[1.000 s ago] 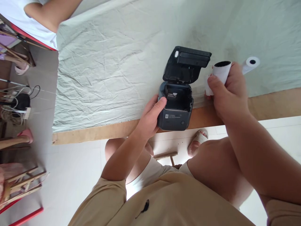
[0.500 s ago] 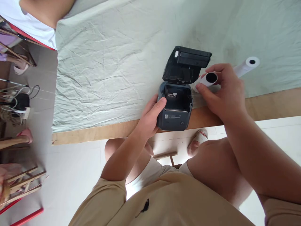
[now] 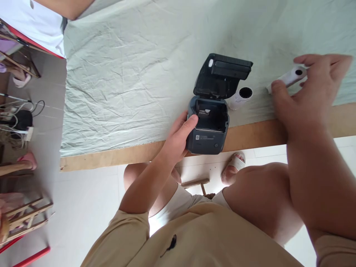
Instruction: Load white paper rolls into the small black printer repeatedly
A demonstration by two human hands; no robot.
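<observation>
My left hand grips the left side of a dark label printer, thumb over its rim. The printer's lid stands raised, and its paper bay shows no roll inside. Just right of the lid, a white roll with a wide black core stands on the cloth, untouched. Farther right, my right hand is at a second white roll with a small dark core. Its thumb is at the near end and its fingers lie around the far end; whether they press on it is hard to tell.
A wrinkled pale green cloth covers the table, whose bare wooden edge runs along the front. Another person's arm rests at the top left. Cables and wooden stools are on the floor at left.
My right hand has let go of the wide-core roll and moved right to the small-core roll. My left hand still holds the printer in nearly the same place.
</observation>
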